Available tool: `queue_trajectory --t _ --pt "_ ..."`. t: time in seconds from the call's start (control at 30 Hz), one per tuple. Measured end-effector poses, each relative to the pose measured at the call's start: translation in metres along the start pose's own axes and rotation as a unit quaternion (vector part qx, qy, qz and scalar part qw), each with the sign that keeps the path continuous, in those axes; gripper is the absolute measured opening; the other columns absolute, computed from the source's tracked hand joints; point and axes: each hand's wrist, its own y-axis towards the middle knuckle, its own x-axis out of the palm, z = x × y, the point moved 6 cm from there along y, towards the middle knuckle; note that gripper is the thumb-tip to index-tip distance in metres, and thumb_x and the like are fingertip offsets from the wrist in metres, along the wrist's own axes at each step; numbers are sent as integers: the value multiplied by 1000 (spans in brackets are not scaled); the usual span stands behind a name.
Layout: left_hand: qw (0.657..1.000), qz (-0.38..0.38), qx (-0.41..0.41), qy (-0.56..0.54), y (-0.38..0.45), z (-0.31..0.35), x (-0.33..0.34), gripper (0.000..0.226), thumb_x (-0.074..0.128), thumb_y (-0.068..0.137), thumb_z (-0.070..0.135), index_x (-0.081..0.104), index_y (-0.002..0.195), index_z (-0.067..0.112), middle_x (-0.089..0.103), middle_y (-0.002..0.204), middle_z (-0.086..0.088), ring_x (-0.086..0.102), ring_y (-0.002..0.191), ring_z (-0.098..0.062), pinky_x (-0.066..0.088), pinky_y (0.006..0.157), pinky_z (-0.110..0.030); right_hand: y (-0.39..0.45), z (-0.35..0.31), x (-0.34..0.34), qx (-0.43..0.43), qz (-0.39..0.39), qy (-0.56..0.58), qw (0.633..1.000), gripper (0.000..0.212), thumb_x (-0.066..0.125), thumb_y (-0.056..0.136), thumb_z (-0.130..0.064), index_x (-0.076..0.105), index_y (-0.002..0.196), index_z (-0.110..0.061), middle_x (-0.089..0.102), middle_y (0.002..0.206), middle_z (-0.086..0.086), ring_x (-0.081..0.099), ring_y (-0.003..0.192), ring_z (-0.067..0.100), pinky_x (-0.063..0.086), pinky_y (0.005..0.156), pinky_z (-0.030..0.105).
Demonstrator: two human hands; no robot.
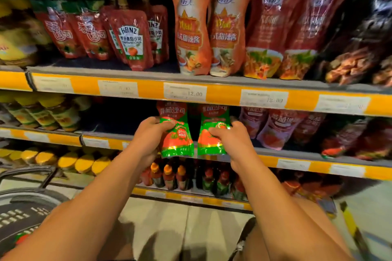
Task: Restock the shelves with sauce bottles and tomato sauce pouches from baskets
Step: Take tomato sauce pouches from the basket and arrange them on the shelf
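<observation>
Head view, frame centre: two green-and-red tomato sauce pouches at the middle shelf's (297,155) front edge — left hand (148,133) grips the left pouch (177,133), right hand (228,136) pinches the right pouch (213,133). Dark open shelf room lies left of them; basket (25,214) lower left.

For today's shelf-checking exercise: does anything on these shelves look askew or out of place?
On the top shelf, the front Heinz ketchup pouch leans sideways instead of standing straight. Nothing looks spilled or torn.
</observation>
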Motion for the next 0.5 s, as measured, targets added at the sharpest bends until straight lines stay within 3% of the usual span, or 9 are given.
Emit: queue_trajectory --t 0.03,0.1,0.17,0.2,0.27,0.33,0.43,0.5 --pt "1000 -7 7 5 6 3 3 24 73 92 8 67 115 4 76 109 -20 76 96 -36 60 91 -52 3 0 -3 -3 14 13 1000 40 83 81 -24 52 105 -17 66 109 1 63 91 12 52 80 36" --pt "999 -25 25 15 17 5 8 31 73 92 8 67 122 8 77 109 -17 76 96 -32 61 88 -46 9 0 -6 -1 42 19 999 33 83 84 -22 56 102 -15 67 107 5 65 93 18 49 72 34" --pt "999 -36 38 11 24 3 10 35 71 93 7 64 127 12 78 108 -14 77 92 -28 60 78 -38 13 1 -5 5 49 25 998 57 85 80 -29 56 120 -1 64 118 8 64 108 27 47 75 36" --pt "998 -38 41 4 27 0 9 36 71 94 6 63 129 13 78 107 -14 77 92 -28 58 76 -36 15 -1 -4 8 48 33 998 60 85 80 -29 55 120 3 62 117 7 62 108 28 45 76 36" --pt "998 -34 47 -10 32 -4 7 40 71 94 5 61 131 15 78 108 -14 77 92 -28 58 75 -36 21 -1 -7 11 65 17 998 35 82 86 -22 54 93 -1 53 91 4 55 88 25 37 65 36" --pt "998 -35 60 -6 39 -6 7 44 73 92 5 61 133 17 78 108 -12 77 95 -30 59 77 -39 24 -3 -9 25 78 -6 997 40 78 89 -16 42 72 -9 38 70 3 45 71 22 29 57 37" --pt "996 -35 79 -9 48 -4 8 47 77 88 4 65 131 19 77 112 -11 75 102 -33 58 82 -41 31 -1 -9 54 91 16 994 41 73 91 -9 41 66 -8 36 64 1 37 60 19 25 54 38" --pt "995 -32 92 -23 53 -2 10 43 76 87 0 67 125 18 77 114 -11 73 107 -35 57 82 -39 33 0 -7 78 99 16 992 35 72 91 -7 46 67 -7 41 66 3 36 60 17 32 56 34"
